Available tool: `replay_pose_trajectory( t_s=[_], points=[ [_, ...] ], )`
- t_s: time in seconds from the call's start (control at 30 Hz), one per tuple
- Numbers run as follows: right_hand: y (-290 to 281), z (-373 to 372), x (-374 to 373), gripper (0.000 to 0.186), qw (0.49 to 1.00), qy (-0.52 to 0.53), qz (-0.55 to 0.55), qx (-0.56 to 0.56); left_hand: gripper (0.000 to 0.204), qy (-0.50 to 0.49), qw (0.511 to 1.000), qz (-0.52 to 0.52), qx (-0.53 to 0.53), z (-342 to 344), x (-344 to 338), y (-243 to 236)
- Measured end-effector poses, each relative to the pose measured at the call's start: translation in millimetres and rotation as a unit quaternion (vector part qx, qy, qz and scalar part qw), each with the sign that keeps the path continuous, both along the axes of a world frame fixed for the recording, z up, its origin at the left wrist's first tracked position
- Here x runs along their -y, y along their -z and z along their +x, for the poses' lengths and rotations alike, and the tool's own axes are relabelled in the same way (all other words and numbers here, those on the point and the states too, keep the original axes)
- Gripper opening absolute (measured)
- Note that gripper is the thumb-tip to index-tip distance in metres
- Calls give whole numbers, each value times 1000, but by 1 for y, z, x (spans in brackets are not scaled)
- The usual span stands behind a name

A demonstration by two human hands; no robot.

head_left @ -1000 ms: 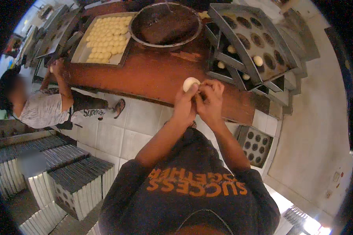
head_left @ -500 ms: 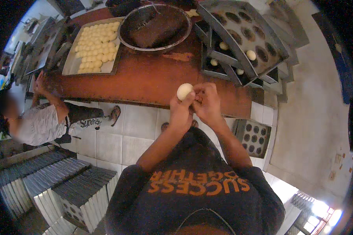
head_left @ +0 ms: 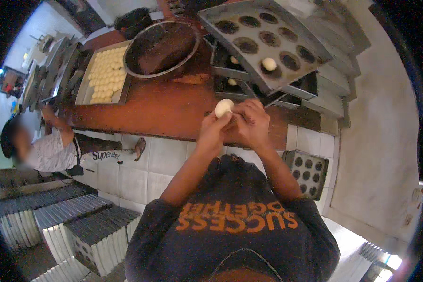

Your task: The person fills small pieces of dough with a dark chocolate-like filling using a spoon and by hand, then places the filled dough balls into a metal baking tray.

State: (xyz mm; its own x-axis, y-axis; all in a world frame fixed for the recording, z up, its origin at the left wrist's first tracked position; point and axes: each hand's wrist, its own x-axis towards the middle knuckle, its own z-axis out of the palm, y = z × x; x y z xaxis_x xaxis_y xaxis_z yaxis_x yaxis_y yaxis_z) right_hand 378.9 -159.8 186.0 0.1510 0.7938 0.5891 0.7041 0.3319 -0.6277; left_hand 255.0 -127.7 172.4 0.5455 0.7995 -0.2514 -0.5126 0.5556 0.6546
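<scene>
Reddish-brown, the table (head_left: 174, 108) is overlapped near its front edge by the left hand (head_left: 212, 134) and the right hand (head_left: 253, 123). One dough ball (head_left: 224, 108) is held over it by the left, fingers curled nearly closed; the right is bunched against the ball's side, its grip hidden. By a stretch of tabletop one bowl (head_left: 148, 76) is kept apart. On the top tray (head_left: 258, 57), angled nearby, nine cups (head_left: 268, 38) and one loose ball (head_left: 269, 64) are counted.

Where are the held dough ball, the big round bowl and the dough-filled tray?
Held dough ball (head_left: 224, 107), head view: visible middle.
Round bowl (head_left: 148, 75), head view: near rim.
Dough tray (head_left: 119, 97), head view: bare near corner.
</scene>
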Motion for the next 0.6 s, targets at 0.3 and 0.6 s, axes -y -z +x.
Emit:
replay_pose_trajectory(
  t_s=[0.3, 0.6],
  points=[
    [-16, 58, 39, 19, 997, 59, 14, -54, 27, -28, 999, 20, -15, 86, 37, 0],
    [-8, 108, 71, 15, 991, 97, 72, -53, 30, 73, 997, 17, 0, 123, 51, -2]
  ],
)
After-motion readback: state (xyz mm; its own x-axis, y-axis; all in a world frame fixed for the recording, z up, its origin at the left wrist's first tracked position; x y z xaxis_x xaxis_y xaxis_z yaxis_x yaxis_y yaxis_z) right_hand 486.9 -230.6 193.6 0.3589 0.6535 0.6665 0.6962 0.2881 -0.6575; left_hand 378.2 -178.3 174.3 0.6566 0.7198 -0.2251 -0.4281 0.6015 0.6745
